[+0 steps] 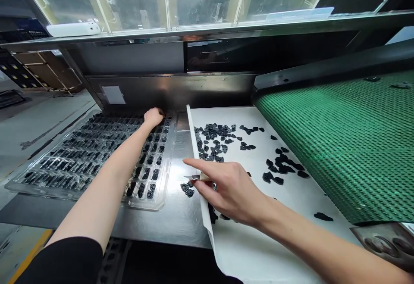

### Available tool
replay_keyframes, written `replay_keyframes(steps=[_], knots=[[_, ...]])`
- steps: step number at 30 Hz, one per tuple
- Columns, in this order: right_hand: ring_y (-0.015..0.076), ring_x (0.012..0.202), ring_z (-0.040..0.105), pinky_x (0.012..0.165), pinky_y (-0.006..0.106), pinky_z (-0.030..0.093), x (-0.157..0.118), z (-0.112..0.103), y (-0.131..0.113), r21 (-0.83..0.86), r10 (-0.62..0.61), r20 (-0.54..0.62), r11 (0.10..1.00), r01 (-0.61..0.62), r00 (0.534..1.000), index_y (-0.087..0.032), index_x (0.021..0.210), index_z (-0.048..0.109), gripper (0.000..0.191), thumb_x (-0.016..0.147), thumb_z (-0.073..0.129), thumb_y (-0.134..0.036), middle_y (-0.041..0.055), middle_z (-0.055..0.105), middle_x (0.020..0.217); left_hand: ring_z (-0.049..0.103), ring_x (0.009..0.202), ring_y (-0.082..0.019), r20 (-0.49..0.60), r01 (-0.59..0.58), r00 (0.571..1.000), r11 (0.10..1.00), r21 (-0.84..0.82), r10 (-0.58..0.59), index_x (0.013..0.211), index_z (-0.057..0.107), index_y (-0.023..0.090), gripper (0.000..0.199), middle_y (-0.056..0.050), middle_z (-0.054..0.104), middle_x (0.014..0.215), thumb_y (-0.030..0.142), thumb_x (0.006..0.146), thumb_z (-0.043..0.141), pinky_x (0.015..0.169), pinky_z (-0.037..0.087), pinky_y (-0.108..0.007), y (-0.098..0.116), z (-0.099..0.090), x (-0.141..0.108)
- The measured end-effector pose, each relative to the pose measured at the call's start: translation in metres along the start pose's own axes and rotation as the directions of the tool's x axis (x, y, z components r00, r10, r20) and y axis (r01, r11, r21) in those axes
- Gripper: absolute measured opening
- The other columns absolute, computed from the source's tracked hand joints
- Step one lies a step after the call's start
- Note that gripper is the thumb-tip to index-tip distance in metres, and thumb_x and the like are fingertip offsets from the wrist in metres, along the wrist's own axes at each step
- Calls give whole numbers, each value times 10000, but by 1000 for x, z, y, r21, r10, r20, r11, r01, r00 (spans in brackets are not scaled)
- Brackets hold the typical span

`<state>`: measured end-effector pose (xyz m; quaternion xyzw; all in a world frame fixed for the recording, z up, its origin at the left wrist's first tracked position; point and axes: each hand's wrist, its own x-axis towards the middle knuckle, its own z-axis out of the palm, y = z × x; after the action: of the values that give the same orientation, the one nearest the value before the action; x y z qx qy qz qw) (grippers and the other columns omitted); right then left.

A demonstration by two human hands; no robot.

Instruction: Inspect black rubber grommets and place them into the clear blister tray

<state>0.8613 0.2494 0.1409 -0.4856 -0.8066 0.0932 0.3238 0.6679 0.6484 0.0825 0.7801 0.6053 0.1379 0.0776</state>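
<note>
My left hand (154, 117) reaches to the far right end of a clear plastic tray (166, 170) whose pockets hold small black plastic parts. Its fingers are closed and bent down at the pockets; whatever they pinch is hidden. Over the raised edge of the white sheet, my right hand (231, 185) grips a small craft knife (194, 177) with a pointed blade and a pale handle. The blade points left, and the index finger stretches out above it. A few black parts (188, 189) lie just below the blade on the metal table.
Many loose black parts (213, 133) are scattered over the white sheet (258, 241). A green mesh conveyor belt (349, 142) slopes along the right side. Behind the table stands a metal panel (171, 90), with a shelf edge (207, 32) above it.
</note>
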Motion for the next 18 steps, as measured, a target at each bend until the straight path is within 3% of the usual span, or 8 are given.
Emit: replay_keyframes(steps=[7,18], knots=[[115,595,558,638,255,424,2,3,1,20,13,7,1000,-13,1000,-179,1411,709,432,993,606,-135,-42,702,725,686,1244,-291,24,-56,998,992,109,53,1343,698,171,384,-129,690,1373,419,1050,719,1072,590,-524,8,0,-5],[142,697,656,678,270,440,1,-2,-1,-28,28,45,999,-26,999,-189,1412,706,439,981,640,-141,-12,763,820,674,1259,-297,29,-119,993,977,179,116,1364,684,165,387,-136,671,1401,390,1051,718,1069,594,-531,21,-10,-12]])
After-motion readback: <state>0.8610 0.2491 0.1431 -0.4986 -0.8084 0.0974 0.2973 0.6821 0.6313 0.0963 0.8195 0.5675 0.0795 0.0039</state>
